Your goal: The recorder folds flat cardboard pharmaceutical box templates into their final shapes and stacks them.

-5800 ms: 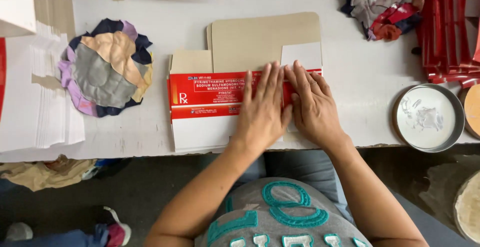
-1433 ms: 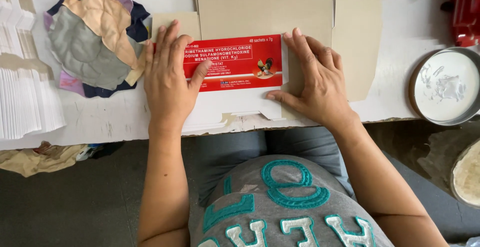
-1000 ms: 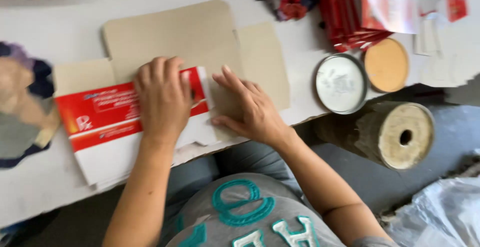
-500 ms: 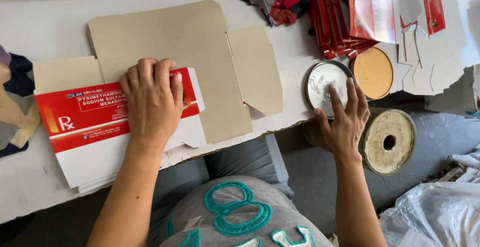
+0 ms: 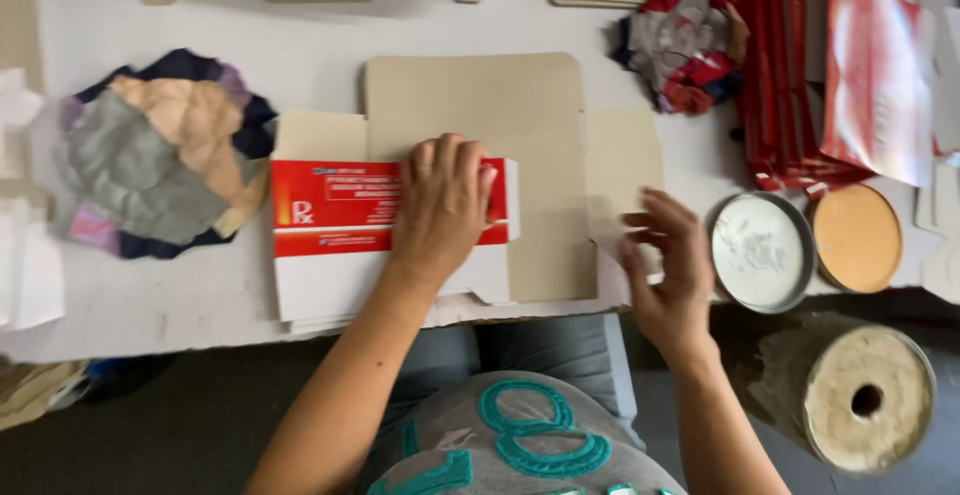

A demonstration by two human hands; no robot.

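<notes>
On the left of the white table lies a pile of cloth scraps. Beside it, your left hand presses flat, fingers together, on the folded red-and-white carton blank. Your right hand hovers open and empty near the flap, just short of the round white dish. Ease that pressure and the fold could spring back. Motion blur hides your right fingertips.

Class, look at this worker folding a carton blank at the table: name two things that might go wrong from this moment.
1. Only the left hand presses the red-and-white folded panel; the right hand hovers, so the fold may spring open or crease crooked.
2. The open round tin sits close beside the right hand near the table edge; a careless move might knock it off.
</notes>
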